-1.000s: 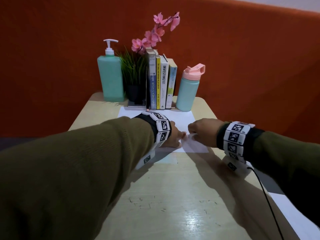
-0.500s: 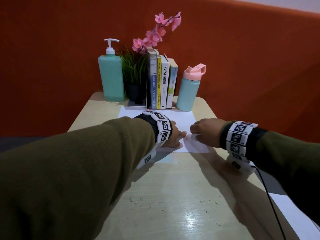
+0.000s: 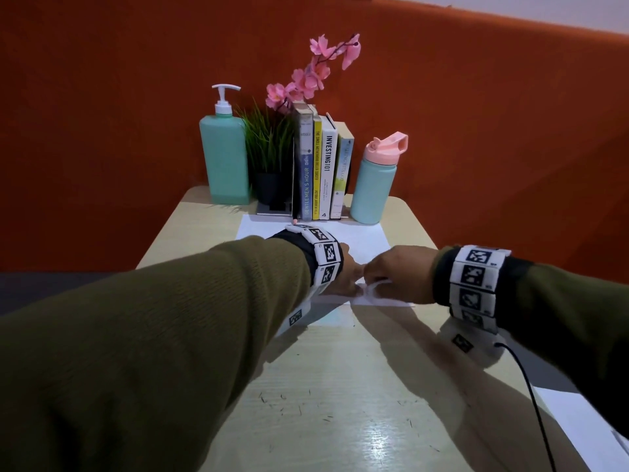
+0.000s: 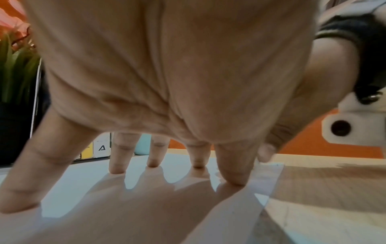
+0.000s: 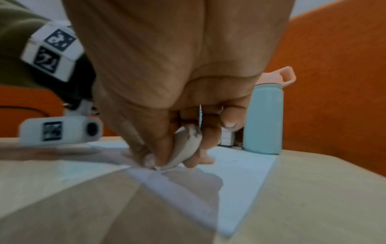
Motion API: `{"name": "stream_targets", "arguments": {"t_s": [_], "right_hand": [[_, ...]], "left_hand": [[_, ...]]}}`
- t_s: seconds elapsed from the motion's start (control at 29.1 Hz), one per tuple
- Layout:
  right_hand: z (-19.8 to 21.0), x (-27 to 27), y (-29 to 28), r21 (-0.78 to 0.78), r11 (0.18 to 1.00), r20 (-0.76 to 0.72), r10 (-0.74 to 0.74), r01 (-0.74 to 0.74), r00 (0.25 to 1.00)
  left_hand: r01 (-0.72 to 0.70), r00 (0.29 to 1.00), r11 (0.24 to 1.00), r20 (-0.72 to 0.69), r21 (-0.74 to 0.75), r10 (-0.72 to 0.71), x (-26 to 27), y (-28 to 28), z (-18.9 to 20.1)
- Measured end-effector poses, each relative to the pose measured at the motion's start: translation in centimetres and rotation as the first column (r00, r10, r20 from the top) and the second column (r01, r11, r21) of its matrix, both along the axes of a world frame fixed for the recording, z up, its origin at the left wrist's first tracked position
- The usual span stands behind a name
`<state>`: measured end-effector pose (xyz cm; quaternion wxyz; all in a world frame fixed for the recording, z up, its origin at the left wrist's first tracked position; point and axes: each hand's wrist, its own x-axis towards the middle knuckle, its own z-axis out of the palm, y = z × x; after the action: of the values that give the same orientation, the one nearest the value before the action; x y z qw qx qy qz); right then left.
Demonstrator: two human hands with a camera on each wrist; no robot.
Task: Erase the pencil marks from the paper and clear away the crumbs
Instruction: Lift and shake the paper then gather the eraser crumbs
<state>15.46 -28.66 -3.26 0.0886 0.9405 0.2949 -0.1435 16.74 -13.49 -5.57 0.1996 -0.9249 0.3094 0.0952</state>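
A white paper (image 3: 360, 238) lies on the wooden table (image 3: 204, 233) in front of the books. My left hand (image 3: 343, 277) presses flat on its near part, fingers (image 4: 154, 158) spread and straight on the sheet (image 4: 87, 180). My right hand (image 3: 398, 274) sits just right of it, touching it, and pinches a white eraser (image 5: 185, 148) with grey smudges. The eraser's tip meets the paper (image 5: 240, 171) by its near edge, where the sheet is buckled up (image 3: 374, 287). Dark crumbs (image 3: 306, 407) are scattered on the table nearer to me.
At the table's far end stand a green pump bottle (image 3: 224, 158), a potted plant with pink flowers (image 3: 269, 148), upright books (image 3: 323, 165) and a teal water bottle with pink lid (image 3: 374, 178). Another white sheet (image 3: 585, 427) lies off the right edge. A black cable (image 3: 531, 403) hangs from my right wrist.
My right hand has slid left with the eraser until it meets the left hand. The paper's near edge has buckled up. The left hand stays pressed on the sheet.
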Motion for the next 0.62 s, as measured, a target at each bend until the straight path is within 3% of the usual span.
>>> {"name": "stream_targets", "arguments": {"t_s": [0.1,0.21,0.38,0.51,0.62], "right_hand": [[1.1,3.3,-1.0,0.120,0.984,0.093,-0.145,0.133,0.985],[0.2,6.1,-2.0,0.172,0.942,0.100,-0.307,0.288,0.946],[-2.2,7.6,-3.6,0.223,0.889,0.056,-0.421,0.399,0.905],[-2.0,7.2,-3.7,0.160,0.962,0.205,-0.253,0.223,0.945],[-1.5,5.6,-2.2,-0.087,0.990,0.171,-0.094,0.110,0.981]], "left_hand": [[-0.043,0.999,0.999,0.016,-0.002,0.043,0.2,0.0,-0.3],[-0.082,0.997,0.996,-0.006,-0.018,0.082,0.6,-0.2,-0.9],[-0.121,0.992,0.993,-0.048,0.001,0.121,1.3,0.1,-1.5],[-0.110,0.994,0.994,-0.027,-0.008,0.110,1.7,0.0,-1.8],[-0.117,0.993,0.993,0.000,-0.037,0.117,1.8,0.1,-2.0]]}}
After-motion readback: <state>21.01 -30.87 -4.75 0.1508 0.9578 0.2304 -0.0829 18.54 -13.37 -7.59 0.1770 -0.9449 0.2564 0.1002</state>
